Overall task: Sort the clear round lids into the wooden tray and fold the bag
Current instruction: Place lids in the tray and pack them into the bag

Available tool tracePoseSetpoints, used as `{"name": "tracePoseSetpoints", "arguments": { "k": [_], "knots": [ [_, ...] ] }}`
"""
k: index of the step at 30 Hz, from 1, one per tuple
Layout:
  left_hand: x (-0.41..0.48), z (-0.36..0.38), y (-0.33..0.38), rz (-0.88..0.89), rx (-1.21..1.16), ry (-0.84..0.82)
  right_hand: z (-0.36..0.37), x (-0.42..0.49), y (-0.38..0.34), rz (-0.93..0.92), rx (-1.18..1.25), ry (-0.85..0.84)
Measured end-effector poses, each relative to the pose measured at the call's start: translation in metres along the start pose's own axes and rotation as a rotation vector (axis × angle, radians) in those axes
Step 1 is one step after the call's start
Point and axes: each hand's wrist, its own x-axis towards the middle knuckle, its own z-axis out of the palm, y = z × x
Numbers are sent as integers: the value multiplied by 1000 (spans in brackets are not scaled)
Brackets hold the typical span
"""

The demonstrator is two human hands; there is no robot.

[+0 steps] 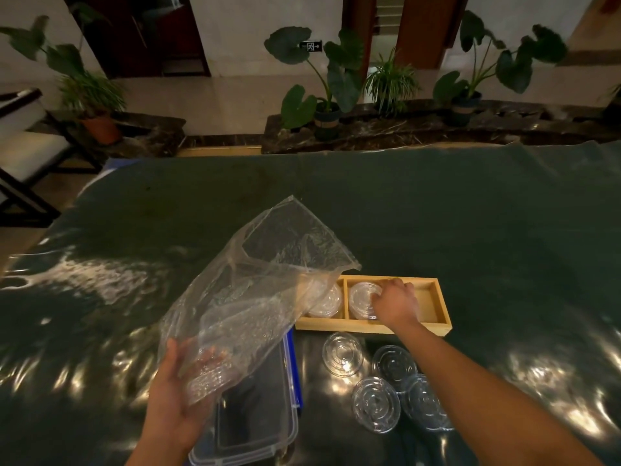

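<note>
A wooden tray (440,307) with compartments lies on the dark table. Clear round lids sit in its left compartment (327,302) and its middle compartment (363,299). My right hand (396,302) rests in the tray with its fingers on the middle lid stack. My left hand (178,395) holds up a crumpled clear plastic bag (255,290), whose lower end still holds some lids (205,375). Several loose lids lie on the table in front of the tray, among them one lid (342,354) nearest the tray and another lid (376,405) closer to me.
A clear plastic box with a blue-clipped lid (258,408) lies under the bag, left of the loose lids. The table (504,230) is covered with glossy dark sheeting. Potted plants and a stone ledge stand beyond its far edge; a chair is far left.
</note>
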Motion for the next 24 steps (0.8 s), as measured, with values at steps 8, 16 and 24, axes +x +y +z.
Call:
{"name": "tracePoseSetpoints", "arguments": {
  "k": [8, 16, 24],
  "knots": [
    [-11, 5, 10, -34, 18, -42, -60, -24, -4, -79, 472, 282],
    [-41, 29, 20, -54, 159, -147, -144, -115, -57, -809, 461, 213],
    [-68, 54, 19, -68, 335, -297, -127, -170, -101, -1011, -172, -350]
  ]
}}
